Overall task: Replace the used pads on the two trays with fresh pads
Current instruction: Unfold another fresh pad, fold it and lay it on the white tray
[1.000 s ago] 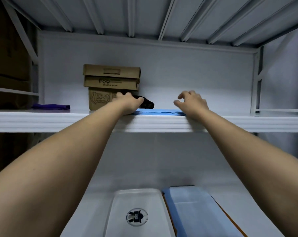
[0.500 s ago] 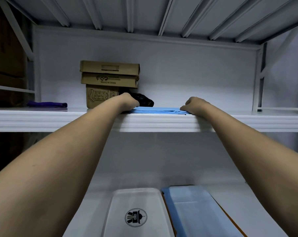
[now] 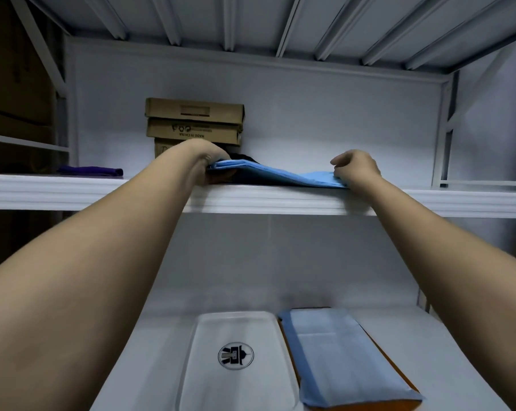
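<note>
left hand (image 3: 205,161) grips pads (image 3: 276,172) left end, lifted | right hand (image 3: 356,167) grips right end on shelf (image 3: 73,192) | long axis left-right

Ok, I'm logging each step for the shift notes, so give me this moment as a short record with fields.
Left hand: grips the left end of the blue pad stack, lifting it
Right hand: holds the stack's right end, low on the upper shelf
White tray: bare, logo showing, lower shelf
Orange tray: right of the white one, blue pad on it
Behind: cardboard boxes, purple cloth
</note>
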`<state>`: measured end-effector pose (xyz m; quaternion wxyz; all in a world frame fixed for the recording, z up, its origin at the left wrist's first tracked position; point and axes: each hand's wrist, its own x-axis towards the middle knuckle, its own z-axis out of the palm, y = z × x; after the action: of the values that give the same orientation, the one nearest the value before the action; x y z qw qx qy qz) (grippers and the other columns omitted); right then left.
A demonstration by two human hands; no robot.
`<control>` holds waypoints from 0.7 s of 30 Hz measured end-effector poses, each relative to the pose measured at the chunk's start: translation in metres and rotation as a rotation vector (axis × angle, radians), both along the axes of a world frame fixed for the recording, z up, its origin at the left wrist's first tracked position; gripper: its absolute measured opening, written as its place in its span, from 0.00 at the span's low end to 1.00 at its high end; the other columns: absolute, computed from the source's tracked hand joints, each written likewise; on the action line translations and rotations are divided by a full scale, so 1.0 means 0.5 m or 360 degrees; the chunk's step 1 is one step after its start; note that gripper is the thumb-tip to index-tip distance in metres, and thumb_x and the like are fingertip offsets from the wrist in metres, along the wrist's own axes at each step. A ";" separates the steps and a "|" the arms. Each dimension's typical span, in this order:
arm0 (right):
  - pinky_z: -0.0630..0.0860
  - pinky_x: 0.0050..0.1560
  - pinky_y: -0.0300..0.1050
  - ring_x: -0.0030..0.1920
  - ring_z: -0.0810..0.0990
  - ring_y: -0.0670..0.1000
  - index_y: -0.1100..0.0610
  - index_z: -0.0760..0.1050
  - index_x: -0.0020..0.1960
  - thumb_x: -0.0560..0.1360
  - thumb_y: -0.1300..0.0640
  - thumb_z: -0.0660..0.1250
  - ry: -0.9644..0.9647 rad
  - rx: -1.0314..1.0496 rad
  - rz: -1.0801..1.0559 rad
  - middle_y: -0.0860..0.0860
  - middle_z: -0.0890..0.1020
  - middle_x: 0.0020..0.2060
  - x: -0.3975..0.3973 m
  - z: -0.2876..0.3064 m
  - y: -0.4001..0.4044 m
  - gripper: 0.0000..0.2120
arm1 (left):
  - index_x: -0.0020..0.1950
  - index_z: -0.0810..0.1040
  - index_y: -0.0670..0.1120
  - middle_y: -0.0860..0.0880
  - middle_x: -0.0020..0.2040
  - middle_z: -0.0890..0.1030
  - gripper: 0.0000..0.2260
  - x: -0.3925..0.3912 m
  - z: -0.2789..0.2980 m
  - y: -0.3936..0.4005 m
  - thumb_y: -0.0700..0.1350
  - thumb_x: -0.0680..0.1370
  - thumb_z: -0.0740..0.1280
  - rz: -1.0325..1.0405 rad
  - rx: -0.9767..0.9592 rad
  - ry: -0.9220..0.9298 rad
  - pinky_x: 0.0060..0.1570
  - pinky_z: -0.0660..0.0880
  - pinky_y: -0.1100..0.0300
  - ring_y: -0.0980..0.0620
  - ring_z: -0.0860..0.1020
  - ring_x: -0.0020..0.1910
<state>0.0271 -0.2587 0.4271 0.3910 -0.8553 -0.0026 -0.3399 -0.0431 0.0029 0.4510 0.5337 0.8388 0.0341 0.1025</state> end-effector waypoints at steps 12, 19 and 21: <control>0.69 0.62 0.49 0.58 0.74 0.50 0.52 0.73 0.60 0.71 0.62 0.62 -0.0658 0.0377 0.0052 0.48 0.75 0.59 -0.125 -0.118 0.013 0.18 | 0.73 0.63 0.43 0.48 0.63 0.75 0.28 -0.095 -0.128 -0.006 0.36 0.75 0.67 0.0132 -0.0600 -0.0785 0.53 0.76 0.57 0.49 0.77 0.56; 0.71 0.63 0.46 0.59 0.74 0.50 0.54 0.58 0.70 0.74 0.58 0.66 -0.0440 0.1322 0.0482 0.53 0.69 0.64 -0.146 -0.221 0.044 0.28 | 0.56 0.76 0.47 0.52 0.50 0.81 0.10 -0.118 -0.249 0.012 0.38 0.77 0.63 0.0220 -0.0749 -0.0982 0.35 0.75 0.71 0.62 0.78 0.39; 0.72 0.60 0.46 0.58 0.76 0.51 0.54 0.58 0.71 0.75 0.57 0.67 -0.0356 0.1416 0.0558 0.53 0.73 0.62 -0.153 -0.248 0.048 0.28 | 0.55 0.77 0.45 0.52 0.48 0.81 0.07 -0.111 -0.283 0.026 0.39 0.77 0.64 0.0271 -0.0782 -0.0994 0.33 0.74 0.74 0.62 0.78 0.39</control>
<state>-0.0496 -0.2348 0.3030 0.7670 -0.5504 -0.0431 -0.3269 -0.0986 0.0159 0.3093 0.6925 0.6090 -0.0367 0.3850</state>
